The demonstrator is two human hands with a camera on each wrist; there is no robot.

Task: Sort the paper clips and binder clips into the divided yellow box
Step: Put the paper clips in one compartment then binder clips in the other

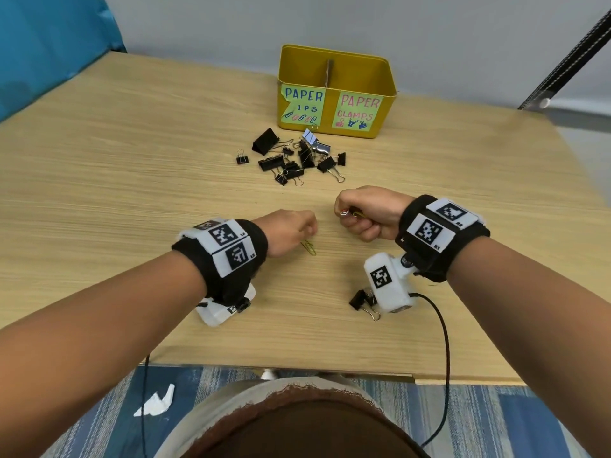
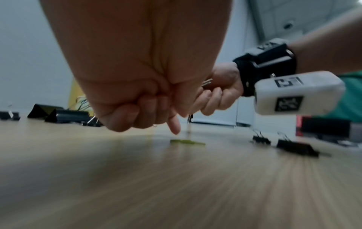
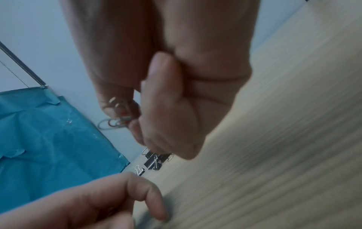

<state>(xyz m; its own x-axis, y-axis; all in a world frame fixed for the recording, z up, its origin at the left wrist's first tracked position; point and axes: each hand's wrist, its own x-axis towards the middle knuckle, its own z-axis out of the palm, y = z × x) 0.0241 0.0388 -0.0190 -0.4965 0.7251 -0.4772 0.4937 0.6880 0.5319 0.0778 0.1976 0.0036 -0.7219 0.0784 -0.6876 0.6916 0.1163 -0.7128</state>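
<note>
the left hand [image 1: 287, 231] sits low over the near middle of the table [image 1: 132, 166], its fingers curled down with one fingertip [image 2: 175, 129] reaching toward a yellow-green paper clip [image 1: 309, 247] that lies flat on the wood. in the left wrist view that fingertip hangs just above the clip, not yet on it, and the hand has nothing in it that i can see, though the curled fingers hide the palm, so i cannot tell for sure. the clip is thin, light wire, stiff enough but lying flush with the surface, so it will likely need a nail under one rounded end or a slide to tip it up before a pinch can close on it.

to the right, the right hand [image 1: 368, 213] is raised a little and closed into a fist round a small bunch of paper clips [image 1: 345, 212], red, white and silver loops poking out past the fingers. they are slippery against each other and could spill if the grip loosens.

farther off, a heap of black binder clips [image 1: 294, 160] lies just in front of the divided yellow box [image 1: 335, 90], with one more binder clip [image 1: 362, 300] near the right wrist. those are springy and heavier, best taken by the body.
</note>
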